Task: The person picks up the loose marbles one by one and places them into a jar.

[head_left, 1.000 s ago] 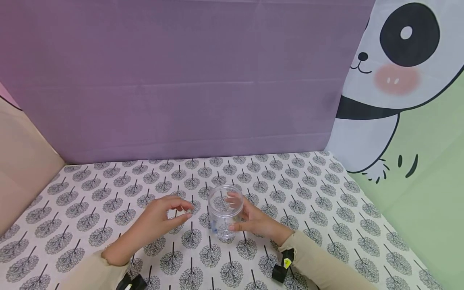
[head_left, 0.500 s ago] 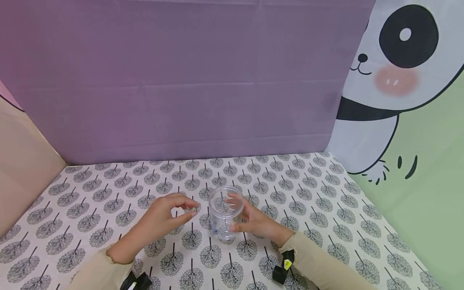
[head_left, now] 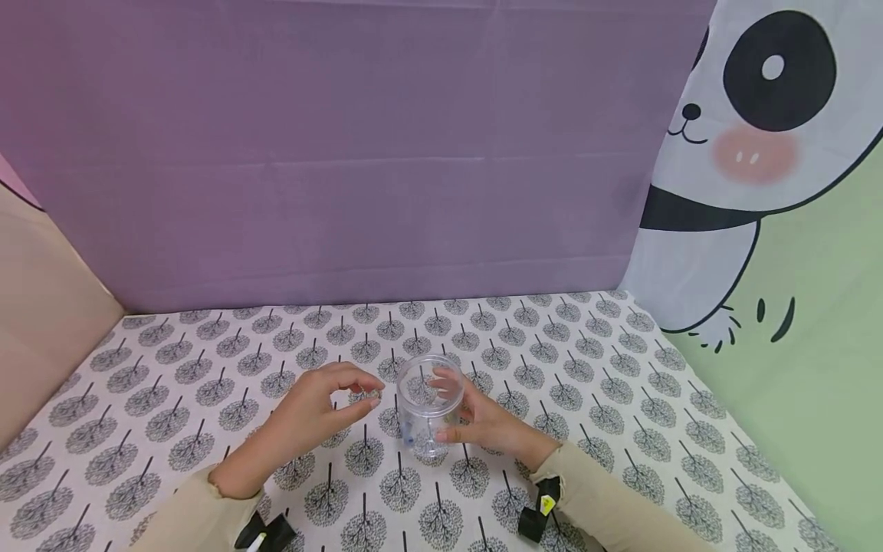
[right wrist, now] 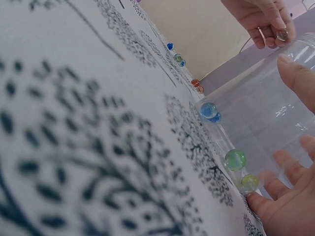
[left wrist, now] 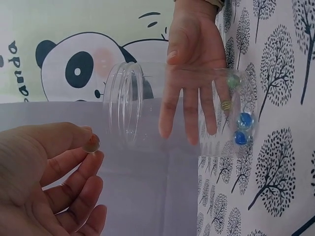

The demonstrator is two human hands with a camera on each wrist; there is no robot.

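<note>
A clear plastic jar stands upright on the tree-print tablecloth, its mouth uncovered. My right hand holds it, thumb on the near side and fingers behind the wall. On the jar's bottom lie several marbles: two blue, one green and one yellowish. My left hand hovers just left of the jar's rim, a little above the cloth, and pinches a small brownish marble between thumb and forefinger. The marble is outside the jar.
Several loose marbles lie on the cloth beyond the jar in the right wrist view. A purple backdrop closes the back, a panda-print sheet the right side. Black wrist straps sit on both sleeves.
My left hand has drifted a little to the right, toward the jar's rim, with the marble still pinched. The right hand and the jar have stayed put.
</note>
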